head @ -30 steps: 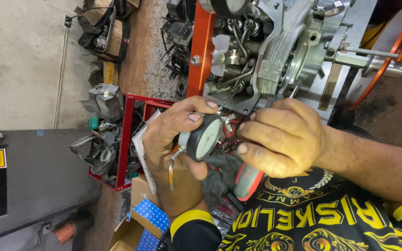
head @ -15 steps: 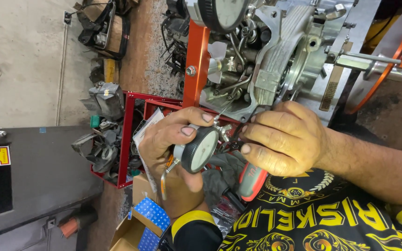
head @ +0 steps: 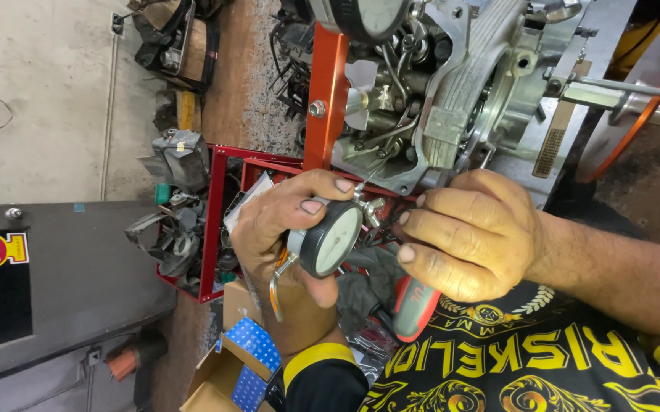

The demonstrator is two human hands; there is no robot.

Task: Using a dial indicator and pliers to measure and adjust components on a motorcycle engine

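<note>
My left hand (head: 288, 229) grips a round dial gauge (head: 331, 239) with a black rim and a pale face, thumb and fingers wrapped around its body. My right hand (head: 467, 233) is closed just to its right, fingertips pinched at the gauge's stem side. A red-and-black tool handle (head: 414, 307) sticks out below that palm. Both hands sit right under a grey metal engine (head: 452, 91) clamped on an orange-red stand (head: 326, 91). A second large dial gauge (head: 364, 15) shows at the top edge.
A red metal rack (head: 215, 221) full of dark parts stands behind my left hand. A grey cabinet (head: 55, 290) fills the lower left, with an open cardboard box (head: 227, 366) beside it. More parts lie on the concrete floor (head: 32, 91). An orange wheel rim (head: 650, 84) is at right.
Both hands and the gauge sit slightly lower in view than before, and the engine has slid down into frame. The grip on the gauge and the tool is unchanged.
</note>
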